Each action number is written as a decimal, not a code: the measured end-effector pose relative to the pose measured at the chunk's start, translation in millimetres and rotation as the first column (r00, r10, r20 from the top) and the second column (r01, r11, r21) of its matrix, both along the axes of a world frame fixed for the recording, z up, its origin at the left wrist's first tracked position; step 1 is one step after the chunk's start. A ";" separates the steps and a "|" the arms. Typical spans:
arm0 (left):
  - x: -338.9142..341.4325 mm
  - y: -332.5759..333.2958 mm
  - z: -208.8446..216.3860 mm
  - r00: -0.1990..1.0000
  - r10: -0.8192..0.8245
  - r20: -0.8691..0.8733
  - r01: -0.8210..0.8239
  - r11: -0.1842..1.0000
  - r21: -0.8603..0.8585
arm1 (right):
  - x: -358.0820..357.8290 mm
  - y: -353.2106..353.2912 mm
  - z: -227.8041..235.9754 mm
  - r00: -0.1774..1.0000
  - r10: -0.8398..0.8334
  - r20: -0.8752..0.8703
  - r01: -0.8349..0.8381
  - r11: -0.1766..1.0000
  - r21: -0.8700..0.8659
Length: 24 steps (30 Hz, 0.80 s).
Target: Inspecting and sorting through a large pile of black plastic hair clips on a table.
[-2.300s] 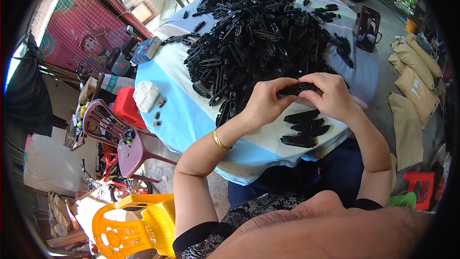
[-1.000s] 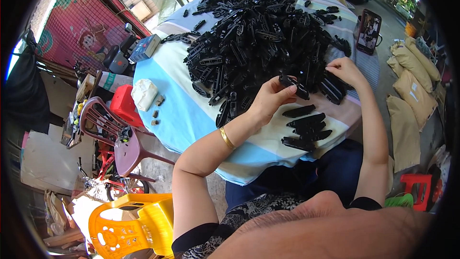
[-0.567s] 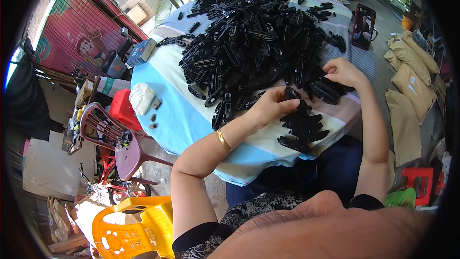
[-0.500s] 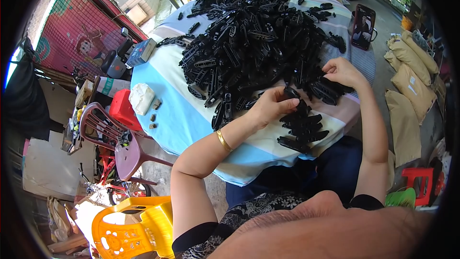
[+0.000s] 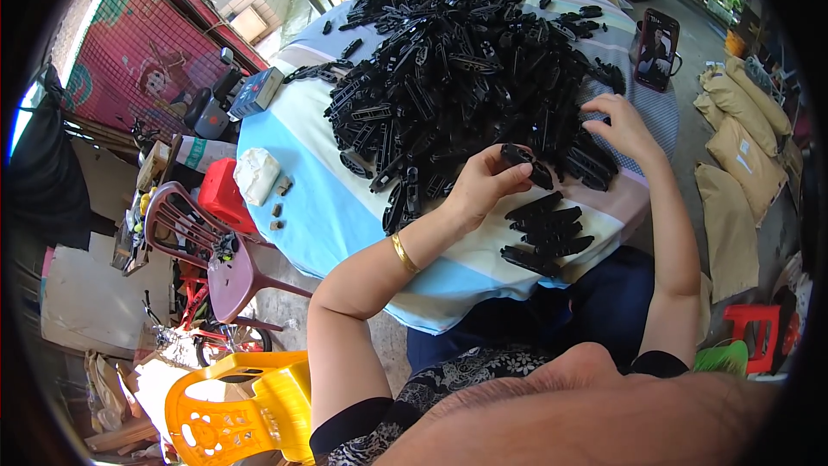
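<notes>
A large heap of long, narrow black plastic pieces point(image 5: 448, 60) covers much of the cloth-covered table point(image 5: 302, 216); their exact kind is unclear. My left hand point(image 5: 487, 181) pinches one black plastic piece point(image 5: 528, 166) between thumb and fingers at the heap's near edge. Below it, a small group of similar pieces point(image 5: 548, 229) lies side by side, close to my lap. My right hand point(image 5: 625, 128) is over the heap's right edge, thumb and forefinger apart, with nothing visible between them.
A phone point(image 5: 655, 49) stands upright at the table's right edge. On the left side are a white packet point(image 5: 257, 177), small brown bits point(image 5: 277, 210) and a blue box point(image 5: 256, 93). Chairs point(image 5: 233, 285) stand left; brown sacks point(image 5: 729, 216) lie right.
My left hand has tilted the black plastic piece, lifting it slightly off the group below. My right hand's fingers have drawn a little up and spread apart.
</notes>
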<state>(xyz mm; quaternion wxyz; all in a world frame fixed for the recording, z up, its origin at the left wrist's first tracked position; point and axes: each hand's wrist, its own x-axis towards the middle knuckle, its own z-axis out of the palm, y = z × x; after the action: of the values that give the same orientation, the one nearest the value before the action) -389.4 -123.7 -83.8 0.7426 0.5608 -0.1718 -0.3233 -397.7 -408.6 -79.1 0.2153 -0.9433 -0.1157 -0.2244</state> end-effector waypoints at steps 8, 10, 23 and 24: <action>-0.6 0.1 4.0 1.000 0.028 -0.007 -0.028 0.999 -0.033 | -0.8 12.0 8.8 0.992 -0.106 -0.066 0.108 0.993 0.040; -1.2 -0.7 4.1 0.999 0.032 -0.021 -0.032 0.999 -0.023 | 0.1 5.8 4.6 0.995 -0.099 -0.018 0.099 0.995 0.008; -1.2 -1.9 1.4 0.999 0.005 -0.050 -0.008 0.998 -0.057 | 2.1 -1.9 -12.4 0.997 0.059 -0.040 -0.064 0.990 -0.124; -1.4 -1.0 1.2 0.998 0.009 -0.054 -0.012 0.999 -0.053 | 2.1 1.8 -8.5 0.998 0.057 -0.040 -0.062 0.991 -0.123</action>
<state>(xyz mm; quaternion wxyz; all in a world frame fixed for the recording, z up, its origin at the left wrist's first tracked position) -390.8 -124.7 -82.7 0.7634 0.5327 -0.1573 -0.3298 -395.7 -406.8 -87.6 0.1650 -0.9549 -0.1535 -0.1932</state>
